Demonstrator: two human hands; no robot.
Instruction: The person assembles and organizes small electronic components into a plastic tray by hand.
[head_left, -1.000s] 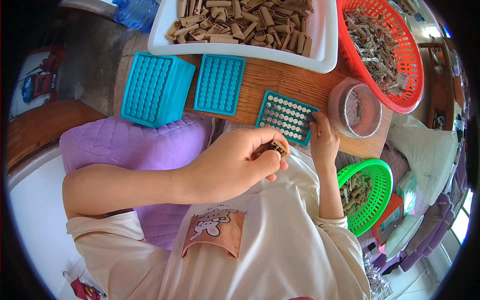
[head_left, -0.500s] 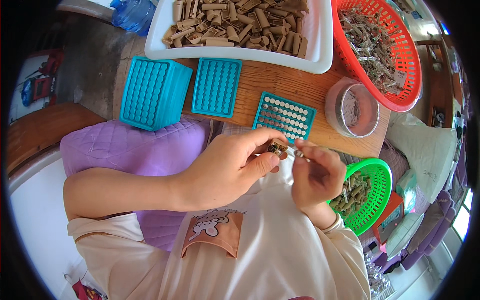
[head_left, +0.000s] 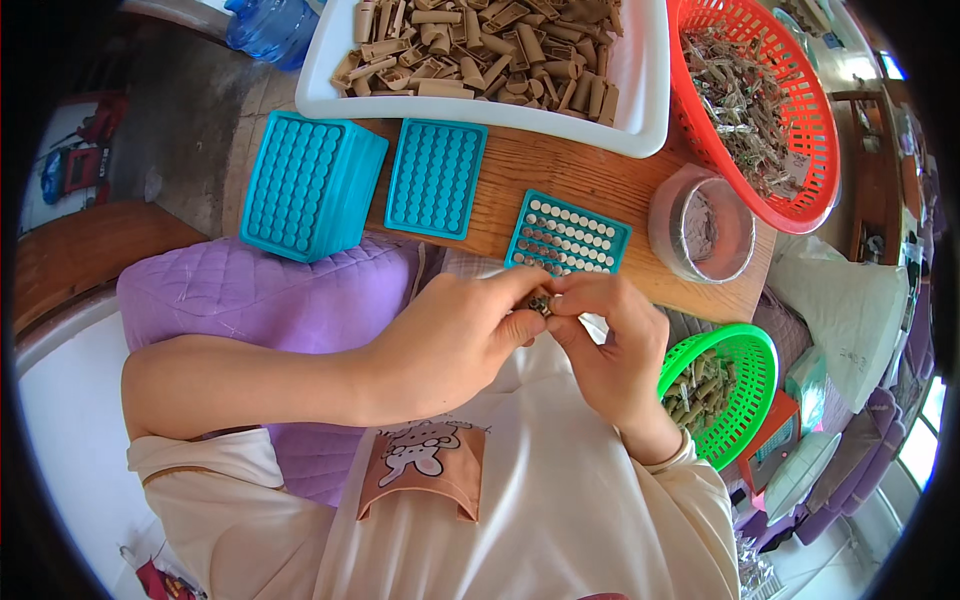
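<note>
In front of my body, my left hand (head_left: 462, 322) is closed, thumb and fingers gripping a small brown casing (head_left: 541, 304) with dark and metallic bits inside. My right hand (head_left: 618, 345) meets it from the other side, thumb and forefinger pinched against the casing's end. Whatever sits between those right fingertips is hidden. Just beyond the hands lies a teal tray (head_left: 619, 262) with rows of small round discs (head_left: 572, 228), some whitish, some silvery-brown. My fingers cover the view of its near edge.
A white bin (head_left: 480, 112) of brown half-tube shells stands at the back, beside a red basket (head_left: 800, 215) of wiry parts. Stacked teal trays (head_left: 345, 200), a single teal tray (head_left: 437, 175) and a clear round tub (head_left: 740, 262) share the wooden table. A green basket (head_left: 752, 400) is at right.
My right hand has moved left and up to the casing; half a second ago it was apart, pinching a small silvery piece. The left hand keeps its grip on the casing.
</note>
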